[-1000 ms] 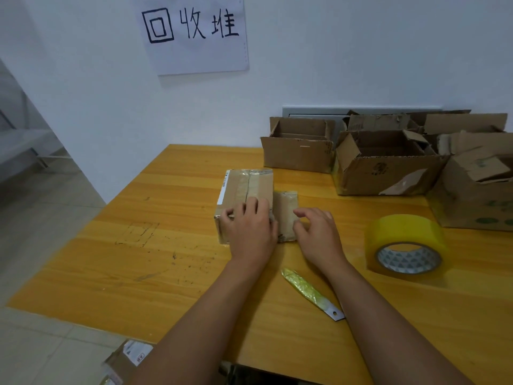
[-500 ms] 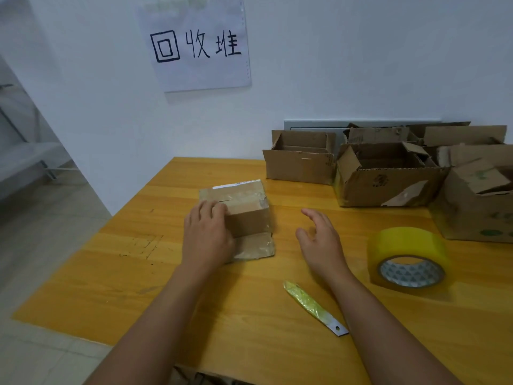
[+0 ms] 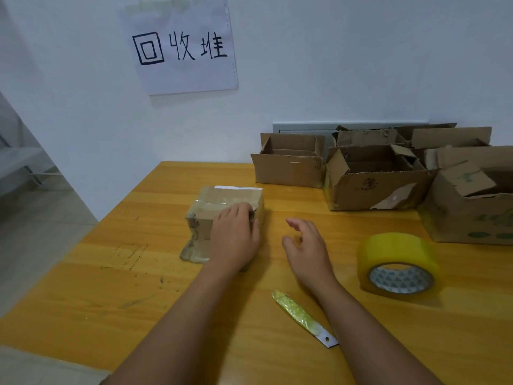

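Observation:
A small brown cardboard box (image 3: 222, 198), sealed with clear tape and bearing a white label strip on its far edge, stands on the yellow wooden table (image 3: 125, 301). A loose flap of it lies flat on the table at its near left. My left hand (image 3: 234, 237) covers the box's near side, its fingers curled over the top edge. My right hand (image 3: 308, 245) hovers just right of the box with relaxed, spread fingers, holding nothing and apart from the box.
A big roll of yellowish clear tape (image 3: 397, 251) lies flat to the right. A blade wrapped in yellow tape (image 3: 299, 315) lies near my right forearm. Three open, worn cardboard boxes (image 3: 288, 173) (image 3: 374, 190) (image 3: 472, 220) line the back right. A handwritten paper sign (image 3: 180, 48) hangs on the wall.
My left hand has turned the small box about a quarter turn and kept hold of it. My right hand has come off the box and moved right.

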Demonstrator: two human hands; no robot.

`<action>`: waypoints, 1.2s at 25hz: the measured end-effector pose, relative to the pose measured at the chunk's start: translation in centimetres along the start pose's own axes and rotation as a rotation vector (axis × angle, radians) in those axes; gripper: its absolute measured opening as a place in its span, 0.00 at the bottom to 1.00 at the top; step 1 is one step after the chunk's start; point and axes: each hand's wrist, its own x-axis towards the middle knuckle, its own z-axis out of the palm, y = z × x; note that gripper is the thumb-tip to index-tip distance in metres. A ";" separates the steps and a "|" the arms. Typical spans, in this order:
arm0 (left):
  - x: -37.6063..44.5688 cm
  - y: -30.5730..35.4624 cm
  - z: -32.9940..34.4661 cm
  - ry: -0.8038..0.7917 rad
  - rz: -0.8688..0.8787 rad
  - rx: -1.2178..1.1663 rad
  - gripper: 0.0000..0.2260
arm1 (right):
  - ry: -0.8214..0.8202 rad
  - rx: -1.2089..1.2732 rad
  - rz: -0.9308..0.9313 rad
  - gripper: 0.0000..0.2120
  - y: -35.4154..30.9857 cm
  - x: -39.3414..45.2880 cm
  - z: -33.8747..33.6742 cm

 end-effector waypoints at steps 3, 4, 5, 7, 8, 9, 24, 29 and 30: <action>-0.8 -2.3 -0.9 -0.098 0.091 -0.272 0.11 | 0.091 0.036 -0.041 0.18 -0.5 0.0 -0.3; -1.2 -2.8 -1.2 -0.159 0.100 -0.398 0.12 | 0.089 0.025 -0.059 0.19 -0.6 0.1 -0.4; -1.6 -3.1 -1.6 -0.233 0.095 -0.530 0.13 | 0.068 0.009 -0.076 0.19 -0.8 0.0 -0.5; -2.5 -3.2 -1.9 -0.339 0.074 -0.721 0.15 | -0.008 -0.008 -0.108 0.18 -0.8 -0.1 -0.4; -2.7 -3.2 -1.9 -0.346 0.070 -0.762 0.14 | -0.043 -0.002 -0.119 0.17 -0.7 -0.1 -0.3; -2.9 -3.2 -1.6 -0.337 0.066 -0.776 0.14 | -0.065 0.009 -0.121 0.16 -0.6 -0.1 -0.3; -4.6 -0.5 -0.7 -0.143 -0.299 -0.915 0.17 | -0.126 0.148 0.047 0.19 -1.1 0.3 -1.6; -4.5 0.7 -0.2 -0.037 -0.323 -0.835 0.11 | -0.233 -0.148 0.033 0.20 -3.5 0.4 -3.0; -4.4 0.8 0.0 -0.010 -0.314 -0.817 0.10 | -0.261 -0.274 -0.009 0.20 -4.4 0.4 -3.7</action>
